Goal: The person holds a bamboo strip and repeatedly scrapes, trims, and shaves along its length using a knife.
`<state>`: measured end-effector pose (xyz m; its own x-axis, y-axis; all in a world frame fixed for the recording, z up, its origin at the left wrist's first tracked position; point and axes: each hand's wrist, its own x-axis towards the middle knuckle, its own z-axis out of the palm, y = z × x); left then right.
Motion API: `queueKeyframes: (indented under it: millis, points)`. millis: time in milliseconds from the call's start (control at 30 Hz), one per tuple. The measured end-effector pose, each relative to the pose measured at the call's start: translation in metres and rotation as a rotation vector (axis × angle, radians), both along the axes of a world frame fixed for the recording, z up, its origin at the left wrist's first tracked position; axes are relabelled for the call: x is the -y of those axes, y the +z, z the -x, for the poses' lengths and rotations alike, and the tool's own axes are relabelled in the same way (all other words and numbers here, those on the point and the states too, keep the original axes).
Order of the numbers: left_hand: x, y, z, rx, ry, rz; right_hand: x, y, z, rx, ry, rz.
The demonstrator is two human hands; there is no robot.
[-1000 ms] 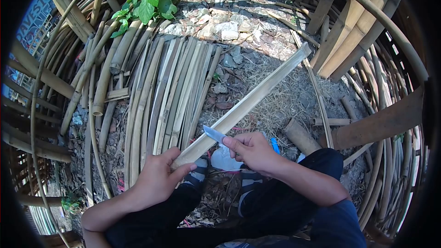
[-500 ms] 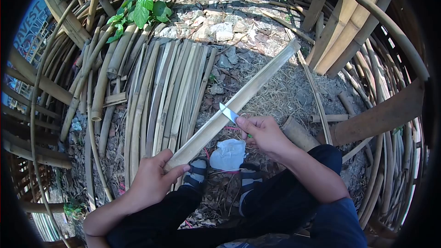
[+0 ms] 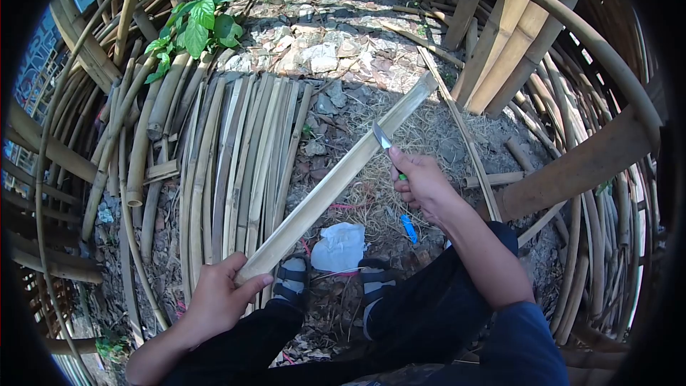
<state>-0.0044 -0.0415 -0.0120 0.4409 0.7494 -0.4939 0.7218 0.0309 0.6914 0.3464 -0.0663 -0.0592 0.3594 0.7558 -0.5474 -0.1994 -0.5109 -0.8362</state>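
My left hand (image 3: pixel 223 293) grips the near end of a long split bamboo strip (image 3: pixel 336 184), thumb on top. The strip slants up and away to the right, its pale hollow inner face turned upward. In my right hand (image 3: pixel 423 180) is a knife (image 3: pixel 381 136) with a short silver blade and a bit of green showing at the handle. The blade lies against the strip's right edge, in its farther half. Fingers are wrapped round the handle, hiding most of it.
Many split bamboo strips (image 3: pixel 246 150) lie side by side at the left. A white crumpled sheet (image 3: pixel 339 246) and a blue object (image 3: pixel 409 229) rest on the ground near my feet. Thick bamboo poles (image 3: pixel 511 36) stand at right; a leafy plant (image 3: pixel 196 21) grows at upper left.
My right hand and the knife have slid farther along the strip, away from my left hand. The blue object on the ground has come into view. The whole view has shifted slightly.
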Motion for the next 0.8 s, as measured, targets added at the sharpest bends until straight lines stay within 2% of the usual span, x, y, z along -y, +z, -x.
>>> queueKeyframes:
  millis: [100, 267, 500, 567, 700, 800]
  points:
    - [0.0, 0.0, -0.002, 0.021, 0.007, -0.018, 0.009, -0.012, 0.029, 0.009, 0.086, -0.057]
    - [0.001, -0.003, -0.008, -0.008, -0.05, -0.071, 0.02, -0.022, 0.079, -0.012, 0.382, -0.163]
    - [0.003, -0.005, -0.009, -0.005, -0.093, -0.209, 0.013, -0.007, 0.072, 0.03, 0.35, -0.043]
    - [0.003, -0.006, -0.006, -0.019, -0.092, -0.206, 0.006, -0.022, 0.055, -0.117, 0.219, -0.112]
    - [0.002, 0.002, -0.009, -0.055, -0.108, -0.194, 0.005, -0.018, 0.039, -0.131, 0.178, -0.037]
    - [0.001, 0.001, -0.01, -0.038, -0.105, -0.17, 0.013, -0.01, 0.057, -0.14, 0.287, 0.001]
